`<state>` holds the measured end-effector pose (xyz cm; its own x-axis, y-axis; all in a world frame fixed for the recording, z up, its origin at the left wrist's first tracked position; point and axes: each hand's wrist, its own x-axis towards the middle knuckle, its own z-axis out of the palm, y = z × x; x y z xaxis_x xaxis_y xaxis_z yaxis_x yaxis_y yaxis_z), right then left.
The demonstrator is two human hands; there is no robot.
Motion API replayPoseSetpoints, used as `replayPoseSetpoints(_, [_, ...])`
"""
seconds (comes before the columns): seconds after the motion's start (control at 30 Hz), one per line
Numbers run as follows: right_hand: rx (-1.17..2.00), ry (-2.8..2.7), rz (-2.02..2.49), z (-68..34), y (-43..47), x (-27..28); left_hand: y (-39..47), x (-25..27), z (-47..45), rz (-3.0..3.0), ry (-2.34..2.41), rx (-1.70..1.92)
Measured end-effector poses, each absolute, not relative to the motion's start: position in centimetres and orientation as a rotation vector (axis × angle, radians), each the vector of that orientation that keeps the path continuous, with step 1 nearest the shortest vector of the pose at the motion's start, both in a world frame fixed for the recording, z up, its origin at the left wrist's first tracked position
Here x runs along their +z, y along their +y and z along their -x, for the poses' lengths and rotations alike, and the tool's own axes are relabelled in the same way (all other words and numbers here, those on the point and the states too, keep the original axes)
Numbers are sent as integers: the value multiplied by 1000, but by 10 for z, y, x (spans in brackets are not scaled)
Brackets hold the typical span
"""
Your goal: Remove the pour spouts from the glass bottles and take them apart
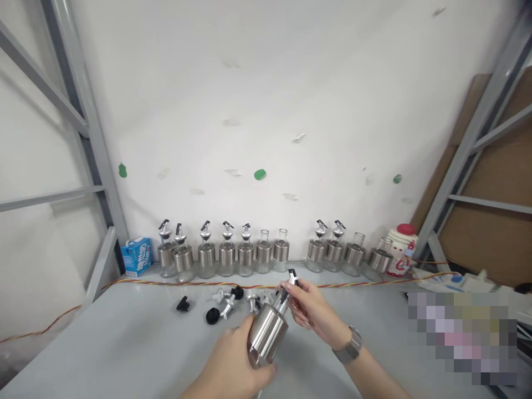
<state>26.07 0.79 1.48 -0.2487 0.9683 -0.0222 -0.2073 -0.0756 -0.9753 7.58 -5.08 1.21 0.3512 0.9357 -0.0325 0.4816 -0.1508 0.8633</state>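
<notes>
My left hand (233, 354) is wrapped round a glass oil bottle (268, 332) with a shiny steel sleeve, tilted with its neck up and to the right. Fingers of my right hand (313, 310) pinch a pour spout (292, 278) with a black flip lid and silver body at the mouth of that bottle. How deep the spout sits is hidden by the fingers. Loose silver spout parts (228, 306) and a black round cap (213, 316) lie behind my left hand. A small black lid piece (183, 303) rests farther left.
Along the wall stand several sleeved bottles with spouts (227, 257) and some with bare necks (281, 252). A twisted red-yellow cord (166, 282) crosses the table in front. A blue carton (137, 257) stands left, a white red-topped container (402, 249) right. Metal posts (89, 111) frame the sides.
</notes>
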Motion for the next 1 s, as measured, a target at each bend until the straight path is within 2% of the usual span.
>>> replayPoseSetpoints(0.1, [1355,-1223,1165,-259,10,10,-51,7,-77,-1922,1372,673])
replayPoseSetpoints(0.2, [1294,-1247,1201,-261,10,11,-52,7,-79,-1809,1260,700])
replayPoseSetpoints(0.43, [1504,-1284,808,-269,-1,22,-49,10,-65,-1009,822,544])
replayPoseSetpoints(0.53, [1495,-1364,666,-275,-5,22,-46,7,-57,-886,614,536])
replayPoseSetpoints(0.63, [1499,-1469,633,-279,-3,24,-47,9,-58,-866,598,535])
replayPoseSetpoints(0.77, [1452,-1470,850,-277,5,25,-52,11,-70,-940,828,605])
replayPoseSetpoints(1.0, [1204,-1493,1397,-266,14,13,-52,-8,-90,-1490,1095,691])
